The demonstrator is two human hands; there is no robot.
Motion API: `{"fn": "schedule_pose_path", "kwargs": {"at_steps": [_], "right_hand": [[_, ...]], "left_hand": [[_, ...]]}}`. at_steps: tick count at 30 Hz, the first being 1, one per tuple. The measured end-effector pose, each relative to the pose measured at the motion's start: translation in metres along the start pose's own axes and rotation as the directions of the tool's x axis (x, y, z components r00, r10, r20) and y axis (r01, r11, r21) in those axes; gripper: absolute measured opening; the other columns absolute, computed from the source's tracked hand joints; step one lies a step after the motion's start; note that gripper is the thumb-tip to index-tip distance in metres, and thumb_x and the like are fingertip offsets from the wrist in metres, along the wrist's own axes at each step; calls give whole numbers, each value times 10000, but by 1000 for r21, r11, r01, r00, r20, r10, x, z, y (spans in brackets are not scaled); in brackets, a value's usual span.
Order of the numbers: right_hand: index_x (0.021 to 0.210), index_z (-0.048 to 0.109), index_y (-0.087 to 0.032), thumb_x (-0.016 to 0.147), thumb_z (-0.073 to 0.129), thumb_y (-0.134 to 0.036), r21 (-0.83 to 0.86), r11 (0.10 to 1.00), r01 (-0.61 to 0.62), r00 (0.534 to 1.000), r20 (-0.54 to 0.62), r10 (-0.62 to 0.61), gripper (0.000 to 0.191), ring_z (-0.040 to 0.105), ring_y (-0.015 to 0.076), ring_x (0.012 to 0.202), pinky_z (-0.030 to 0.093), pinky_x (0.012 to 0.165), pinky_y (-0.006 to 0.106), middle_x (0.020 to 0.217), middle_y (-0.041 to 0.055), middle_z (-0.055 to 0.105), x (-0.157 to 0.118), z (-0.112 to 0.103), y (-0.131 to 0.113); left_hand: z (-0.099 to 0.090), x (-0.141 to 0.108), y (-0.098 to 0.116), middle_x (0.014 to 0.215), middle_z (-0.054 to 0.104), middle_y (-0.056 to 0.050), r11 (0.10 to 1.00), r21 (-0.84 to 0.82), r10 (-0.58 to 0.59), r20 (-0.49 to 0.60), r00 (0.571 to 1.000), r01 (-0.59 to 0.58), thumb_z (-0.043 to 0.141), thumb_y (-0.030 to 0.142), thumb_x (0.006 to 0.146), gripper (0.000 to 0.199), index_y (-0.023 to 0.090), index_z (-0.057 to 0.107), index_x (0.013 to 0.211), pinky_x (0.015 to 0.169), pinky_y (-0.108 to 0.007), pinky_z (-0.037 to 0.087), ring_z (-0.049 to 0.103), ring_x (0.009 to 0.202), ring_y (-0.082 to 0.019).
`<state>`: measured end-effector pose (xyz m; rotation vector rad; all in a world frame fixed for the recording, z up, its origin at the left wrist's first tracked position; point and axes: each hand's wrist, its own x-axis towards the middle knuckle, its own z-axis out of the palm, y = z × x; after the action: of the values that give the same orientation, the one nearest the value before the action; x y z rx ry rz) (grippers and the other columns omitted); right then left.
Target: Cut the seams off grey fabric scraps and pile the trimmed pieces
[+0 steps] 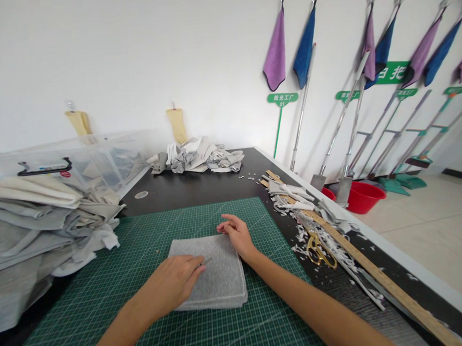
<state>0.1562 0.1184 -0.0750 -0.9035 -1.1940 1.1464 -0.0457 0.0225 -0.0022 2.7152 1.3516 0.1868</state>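
Note:
A neat stack of square grey cloth pieces [220,280] lies on the green cutting mat [153,329]. My left hand [174,280] rests over the left part of the stack, with thumb and forefinger pinched together. A thin grey tip shows between them, too small to name. At the stack's upper right corner is my right hand [237,236], its fingers loosely curved and somewhat apart. Nothing shows in that hand, and its lower side is by the cloth edge.
A tall pile of grey fabric [38,237] and a clear plastic bin [96,163] stand at left. Crumpled scraps [199,156] lie at the back. On the right are gold-handled scissors [318,251], a long wooden ruler [373,271] and cloth trimmings. Brooms lean against the wall.

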Motion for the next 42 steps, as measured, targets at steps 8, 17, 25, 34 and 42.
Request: {"fn": "schedule_pose_path", "kwargs": {"at_steps": [8,17,25,34,42], "right_hand": [[1064,614,-172,767,533,-230,17,1000,-4,1000,-10,4,313,678,173,733,523,745,333,771,26,720,0,1,-1],[1069,616,-168,765,528,-214,20,1000,-11,1000,-6,11,319,679,170,733,522,741,324,776,26,724,0,1,-1],[1055,625,-178,771,537,-222,8,1000,-4,1000,-14,4,301,678,173,733,522,736,325,768,22,724,-2,2,-5],[1092,610,-169,779,524,-214,3,1000,-8,1000,-4,8,328,684,174,751,519,761,334,797,30,724,0,0,0],[1093,616,-177,778,525,-210,2,1000,-3,1000,-7,3,329,686,173,751,520,758,331,800,27,731,-1,0,-2]], "left_hand": [[-6,10,19,1050,702,-71,997,-43,70,18,997,-70,383,359,1005,344,222,584,1249,840,-418,509,658,948,-258],[-9,-9,31,1142,680,-65,992,-91,93,85,992,-85,375,386,1007,357,238,548,1282,862,-436,510,647,1000,-266],[-3,-18,19,1118,693,-74,998,-51,37,63,997,-33,337,369,1016,369,222,607,1220,848,-430,515,658,986,-267],[2,-22,-1,1130,693,-86,1000,-16,-19,0,1000,19,377,391,1005,373,216,582,1264,855,-429,516,663,993,-267],[-2,-11,-2,1055,708,-84,1000,-1,-21,-5,1000,21,328,368,1019,385,198,613,1215,824,-432,521,673,931,-259]]}}
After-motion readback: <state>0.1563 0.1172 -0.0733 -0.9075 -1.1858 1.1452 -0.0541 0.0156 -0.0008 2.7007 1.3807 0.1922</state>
